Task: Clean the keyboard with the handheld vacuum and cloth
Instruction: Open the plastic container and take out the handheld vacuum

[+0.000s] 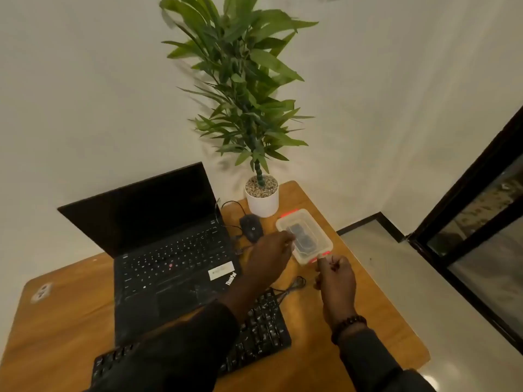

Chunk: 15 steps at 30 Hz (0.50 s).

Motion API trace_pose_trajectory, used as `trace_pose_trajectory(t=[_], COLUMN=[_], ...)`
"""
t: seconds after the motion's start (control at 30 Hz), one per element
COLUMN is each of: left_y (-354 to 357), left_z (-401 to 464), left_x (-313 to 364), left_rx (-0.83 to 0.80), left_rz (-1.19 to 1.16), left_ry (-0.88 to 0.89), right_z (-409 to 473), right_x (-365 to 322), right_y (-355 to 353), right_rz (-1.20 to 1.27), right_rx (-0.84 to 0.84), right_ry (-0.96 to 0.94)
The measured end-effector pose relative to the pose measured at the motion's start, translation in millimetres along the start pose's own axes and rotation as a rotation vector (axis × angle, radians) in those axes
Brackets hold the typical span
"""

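Note:
A black external keyboard [263, 329] lies on the wooden table [56, 321] in front of the laptop, partly hidden under my left forearm. A clear plastic box [307, 233] with red clips and a lid stands to the right of the mouse; something dark lies inside it. My left hand [267, 257] reaches to the box's left side, fingertips at its lid edge. My right hand [335, 278] is at the box's near end, fingers curled at the red clip [321, 257]. No vacuum or cloth shows in the open.
An open black laptop [169, 250] sits at the table's middle. A black wired mouse [251, 227] and its cable lie beside it. A potted plant in a white pot [261, 203] stands at the far corner. The table's right edge drops to the floor.

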<state>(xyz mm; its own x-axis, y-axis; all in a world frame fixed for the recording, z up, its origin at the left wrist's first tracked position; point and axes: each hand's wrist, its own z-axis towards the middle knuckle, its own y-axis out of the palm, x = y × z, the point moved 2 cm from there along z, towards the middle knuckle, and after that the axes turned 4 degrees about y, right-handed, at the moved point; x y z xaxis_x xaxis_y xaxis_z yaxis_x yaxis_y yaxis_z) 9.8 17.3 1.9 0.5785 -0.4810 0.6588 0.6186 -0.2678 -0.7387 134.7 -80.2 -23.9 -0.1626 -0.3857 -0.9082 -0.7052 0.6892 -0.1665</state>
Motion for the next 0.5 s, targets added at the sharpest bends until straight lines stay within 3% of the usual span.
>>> trace_pose_trajectory(t=[0.17,0.3,0.5], left_y=[46.2,65.8,74.6], left_z=[29.9,32.4,20.3], left_x=[-12.0,-20.2,-28.5], left_rx=[-0.274,-0.343,-0.401], left_rz=[0.334,0.4,0.391], left_ry=[0.201,0.231,0.23], right_z=[50.4,81.8,84.6], right_x=[17.2,38.7,29.9], right_y=[13.5,18.3,15.7], right_rz=[0.064,0.006,0.114], right_rx=[-0.1,-0.092,-0.075], right_ry=[0.305,0.338,0.36])
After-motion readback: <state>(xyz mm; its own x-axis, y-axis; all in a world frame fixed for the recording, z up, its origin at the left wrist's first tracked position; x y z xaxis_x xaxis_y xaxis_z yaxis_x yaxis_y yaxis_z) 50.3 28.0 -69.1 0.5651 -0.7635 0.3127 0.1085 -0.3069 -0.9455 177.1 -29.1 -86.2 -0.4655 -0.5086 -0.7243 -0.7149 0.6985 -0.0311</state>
